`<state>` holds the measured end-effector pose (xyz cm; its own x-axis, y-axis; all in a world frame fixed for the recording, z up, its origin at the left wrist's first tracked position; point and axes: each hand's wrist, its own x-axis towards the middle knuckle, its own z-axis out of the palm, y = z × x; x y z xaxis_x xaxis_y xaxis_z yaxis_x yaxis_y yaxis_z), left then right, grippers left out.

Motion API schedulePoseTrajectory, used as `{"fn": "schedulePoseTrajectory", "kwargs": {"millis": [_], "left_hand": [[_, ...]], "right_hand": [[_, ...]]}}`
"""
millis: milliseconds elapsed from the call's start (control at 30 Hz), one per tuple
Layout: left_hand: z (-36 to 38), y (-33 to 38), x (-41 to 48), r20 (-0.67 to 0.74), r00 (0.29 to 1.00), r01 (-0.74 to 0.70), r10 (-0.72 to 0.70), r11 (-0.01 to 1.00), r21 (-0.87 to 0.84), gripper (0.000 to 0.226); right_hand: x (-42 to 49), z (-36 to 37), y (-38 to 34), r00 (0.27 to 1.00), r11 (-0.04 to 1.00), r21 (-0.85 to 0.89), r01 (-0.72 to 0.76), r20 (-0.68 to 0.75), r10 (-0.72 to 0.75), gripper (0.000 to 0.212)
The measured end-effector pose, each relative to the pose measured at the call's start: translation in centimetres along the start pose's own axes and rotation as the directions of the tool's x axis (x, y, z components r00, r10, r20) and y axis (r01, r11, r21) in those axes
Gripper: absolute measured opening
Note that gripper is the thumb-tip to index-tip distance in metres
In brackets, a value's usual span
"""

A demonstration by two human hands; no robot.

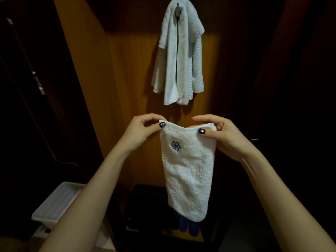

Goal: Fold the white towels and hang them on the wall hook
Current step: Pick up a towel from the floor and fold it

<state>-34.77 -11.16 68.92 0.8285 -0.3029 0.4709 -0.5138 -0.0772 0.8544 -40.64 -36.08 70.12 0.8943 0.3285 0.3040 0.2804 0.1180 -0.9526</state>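
The left hand pinches the top left corner of a white towel, with the thumb in front and the fingers curled behind. The right hand pinches the top right corner the same way. Both thumbs have black nails with a tiny white drawing on them. The towel is in the middle of the view, held up in the air between the two hands. It hangs down toward 6 o'clock as a long, narrow strip. Its top edge sags a little between the hands, and it looks soft and fluffy. A small blue logo is stitched near the top, on the side by the left hand. Up at 12 o'clock a metal hook sticks out of a brown wood wall. The hung towels, white too, are draped over the hook and drop down on both sides of it. One is smooth and one has a bumpy pattern. Their bottom ends are above the hands and do not touch them. Down at 8 o'clock sits a white bin. At 6 o'clock, just under the bottom of the held towel, two blue things peek out, and I cannot tell what they are.
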Motion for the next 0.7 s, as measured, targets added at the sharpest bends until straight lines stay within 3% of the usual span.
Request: {"fn": "schedulePoseTrajectory", "kwargs": {"millis": [233,400,500,700], "left_hand": [[-0.1,-1.2,-0.2,-0.012,0.999,0.037,-0.039,0.990,-0.138,0.009],[0.6,-1.6,-0.9,-0.001,0.996,0.080,-0.088,0.914,-0.397,0.016],[1.5,-1.6,-1.1,0.042,0.991,0.132,-0.127,0.883,-0.450,0.011],[2.8,-0.6,-1.1,0.148,0.980,0.187,-0.132,0.862,-0.471,0.014]], "right_hand": [[-0.8,-0.4,0.9,0.998,0.988,-0.147,-0.040,-0.053,0.033,0.033],[-0.8,0.8,1.9,1.000,0.998,0.062,-0.014,-0.027,0.016,0.025],[-0.4,1.6,1.9,1.000,0.988,0.153,0.005,0.022,-0.009,0.025],[0.0,2.6,2.0,0.993,0.998,-0.010,0.063,-0.099,-0.064,0.027]]}}
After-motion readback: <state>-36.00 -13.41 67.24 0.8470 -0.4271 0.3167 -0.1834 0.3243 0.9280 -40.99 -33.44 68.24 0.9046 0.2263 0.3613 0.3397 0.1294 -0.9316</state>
